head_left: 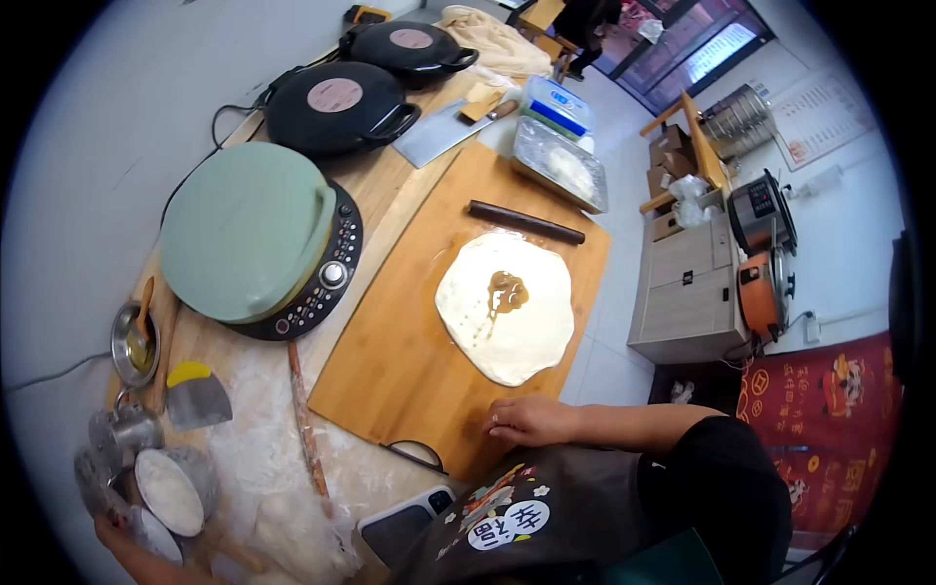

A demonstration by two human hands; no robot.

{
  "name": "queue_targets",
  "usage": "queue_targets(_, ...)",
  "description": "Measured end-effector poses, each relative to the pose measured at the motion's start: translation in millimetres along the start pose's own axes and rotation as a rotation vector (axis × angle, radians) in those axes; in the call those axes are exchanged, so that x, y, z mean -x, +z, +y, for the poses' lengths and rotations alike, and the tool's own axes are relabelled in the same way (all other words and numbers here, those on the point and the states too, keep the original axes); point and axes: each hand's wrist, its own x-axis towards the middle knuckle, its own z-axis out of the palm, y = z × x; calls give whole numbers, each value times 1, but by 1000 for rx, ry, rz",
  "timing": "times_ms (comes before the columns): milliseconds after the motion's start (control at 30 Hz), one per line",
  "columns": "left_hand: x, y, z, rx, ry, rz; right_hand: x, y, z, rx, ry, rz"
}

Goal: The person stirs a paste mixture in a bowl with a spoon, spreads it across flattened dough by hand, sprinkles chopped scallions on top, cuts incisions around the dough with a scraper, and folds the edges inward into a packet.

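Note:
A flat round sheet of dough lies on the wooden board, with a brown, sauce-like pool near its middle. Just beyond it is a dark rolling pin. My right hand rests at the near edge of the board, fingers curled in and nothing visible in them, apart from the dough. At the lower left edge, my left hand reaches beside a clear container and a bowl of white powder. Its fingers are mostly hidden in the dark rim, so I cannot tell its grip.
A green-lidded electric griddle and black round cookers stand along the wall. A cleaver lies near a metal tray. A scraper, oil bowl, plastic-wrapped lump and phone are nearby.

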Motion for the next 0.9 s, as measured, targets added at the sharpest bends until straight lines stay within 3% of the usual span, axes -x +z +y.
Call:
queue_targets(367,33,61,-39,-496,87,32,6,0,-1,74,-5,-4)
queue_targets(733,154,-15,21,-961,64,278,38,-30,32,31,-154,22)
queue_targets(900,271,-39,74,-1150,42,426,88,-74,71,-26,-223,106)
